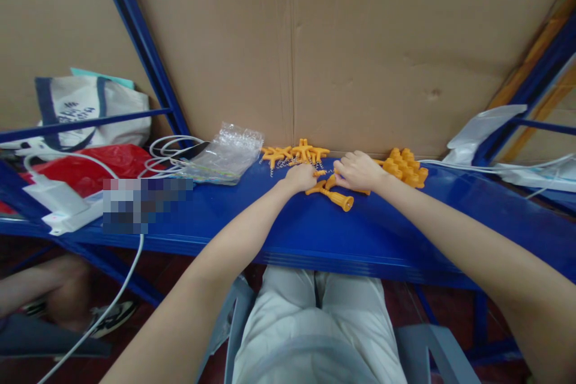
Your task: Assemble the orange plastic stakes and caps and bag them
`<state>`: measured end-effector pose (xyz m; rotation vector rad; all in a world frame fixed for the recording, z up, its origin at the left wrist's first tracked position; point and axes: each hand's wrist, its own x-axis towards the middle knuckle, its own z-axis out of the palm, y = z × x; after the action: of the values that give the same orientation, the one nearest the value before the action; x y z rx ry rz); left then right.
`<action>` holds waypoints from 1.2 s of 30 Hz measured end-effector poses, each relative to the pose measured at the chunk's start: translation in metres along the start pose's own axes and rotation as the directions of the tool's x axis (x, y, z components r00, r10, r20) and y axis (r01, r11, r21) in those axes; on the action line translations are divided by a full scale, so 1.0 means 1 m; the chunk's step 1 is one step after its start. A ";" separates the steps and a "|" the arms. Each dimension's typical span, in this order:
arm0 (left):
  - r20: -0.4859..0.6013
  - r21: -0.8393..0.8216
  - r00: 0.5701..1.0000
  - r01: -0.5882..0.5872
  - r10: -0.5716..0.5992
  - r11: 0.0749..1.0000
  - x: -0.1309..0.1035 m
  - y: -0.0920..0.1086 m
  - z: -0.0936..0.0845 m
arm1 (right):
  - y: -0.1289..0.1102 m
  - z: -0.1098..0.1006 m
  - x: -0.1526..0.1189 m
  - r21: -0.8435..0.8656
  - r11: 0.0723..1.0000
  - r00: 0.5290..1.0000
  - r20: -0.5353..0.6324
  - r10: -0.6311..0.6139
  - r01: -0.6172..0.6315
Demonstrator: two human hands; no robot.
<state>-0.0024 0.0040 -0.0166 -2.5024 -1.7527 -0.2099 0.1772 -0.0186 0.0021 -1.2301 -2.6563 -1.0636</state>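
Observation:
My left hand (300, 178) is closed on a small orange piece (320, 173) with a metal spiral by its end. Close to its right, my right hand (357, 170) has its fingers wrapped round an orange part (332, 182). An orange forked piece with a ribbed handle (340, 200) lies on the blue table just in front of both hands. Behind my left hand is a pile of orange branched parts (303, 150) with metal spirals. Several orange knobbed pieces (405, 168) stand together to the right of my right hand.
Clear plastic bags (229, 153) and white cables (164, 150) lie left of the parts on the blue table (306, 240). A white power strip (74, 216), red bag (112, 162) and cloth bag (121, 111) are further left. Cardboard (342, 54) stands behind. A person's leg (49, 282) shows lower left.

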 end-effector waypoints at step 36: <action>0.030 -0.026 0.998 -0.054 0.055 0.998 0.006 -0.017 0.007 | 0.110 0.010 -0.105 0.121 0.333 0.327 0.654 0.682 -0.935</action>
<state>-0.0153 0.0165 -0.0227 -2.5805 -1.7010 -0.1923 0.3265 -0.0322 0.0262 -2.5108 -1.6371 0.1656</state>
